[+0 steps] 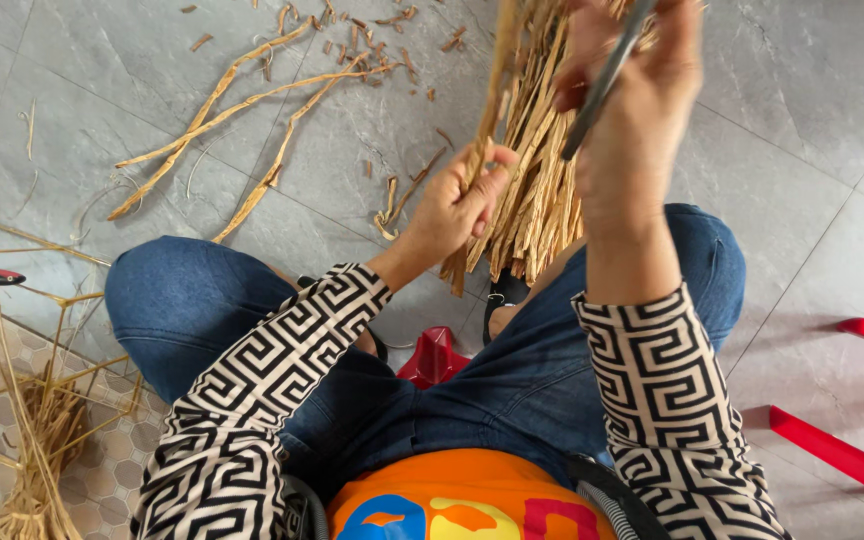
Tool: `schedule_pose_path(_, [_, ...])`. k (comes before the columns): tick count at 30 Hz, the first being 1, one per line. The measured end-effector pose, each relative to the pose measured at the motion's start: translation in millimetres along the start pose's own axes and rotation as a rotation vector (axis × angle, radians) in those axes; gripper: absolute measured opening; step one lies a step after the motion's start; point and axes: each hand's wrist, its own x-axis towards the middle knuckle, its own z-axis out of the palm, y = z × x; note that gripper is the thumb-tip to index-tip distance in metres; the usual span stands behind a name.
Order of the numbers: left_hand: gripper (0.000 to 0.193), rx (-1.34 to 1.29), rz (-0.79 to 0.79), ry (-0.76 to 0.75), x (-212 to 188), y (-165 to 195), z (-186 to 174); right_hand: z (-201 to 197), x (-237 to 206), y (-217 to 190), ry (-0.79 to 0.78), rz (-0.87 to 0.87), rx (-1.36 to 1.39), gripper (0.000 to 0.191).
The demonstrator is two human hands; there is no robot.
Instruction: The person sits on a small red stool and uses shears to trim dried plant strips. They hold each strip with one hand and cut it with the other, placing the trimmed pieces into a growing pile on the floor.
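The bundle of split bamboo strips (537, 190) is pale tan and dry-looking, made of many flat, narrow slats of uneven width packed side by side. It stands nearly upright above the grey tiled floor, its ragged lower ends fanned out between the person's knees and its top running out of view. The left hand (457, 205) grips one strip at the bundle's left edge, thumb pressed across it. The right hand (632, 110) is closed round a slim dark blade (602, 85), held slantwise against the upper part of the bundle.
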Motion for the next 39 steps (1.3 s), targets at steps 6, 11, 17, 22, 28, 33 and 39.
schedule_pose_path(6, [0.021, 0.218, 0.137, 0.203, 34.6, -42.9, 1.1, -45.4, 7.2, -11.9, 0.141, -0.177, 0.222, 0.040])
schedule_pose_path(11, [0.034, 0.204, -0.233, 0.257, 73.5, -94.4, 37.0, -56.4, 6.0, -17.3, 0.131, -0.118, 0.168, 0.023])
schedule_pose_path(17, [0.076, 0.890, -0.030, 0.183, 72.5, -150.6, 28.4, -55.7, 9.4, -22.2, 0.052, -0.015, 0.228, 0.020])
schedule_pose_path(22, [0.055, 0.972, 0.046, 0.369, 64.9, -164.6, -65.2, -59.9, 14.3, -14.3, 0.028, 0.172, 0.349, 0.011])
schedule_pose_path(28, [0.060, 1.322, -0.071, 0.686, 51.8, -147.2, -243.2, -61.6, 18.9, 1.5, 0.009, 0.330, 0.368, 0.010])
schedule_pose_path(33, [0.082, 1.362, -0.511, 0.844, 21.7, -132.7, -356.4, -51.2, 24.7, 17.9, 0.003, 0.435, 0.348, 0.010])
schedule_pose_path(39, [0.121, 1.368, -0.775, 0.735, 16.2, -126.5, -417.2, -27.1, 38.6, 38.7, -0.011, 0.532, 0.319, 0.010])
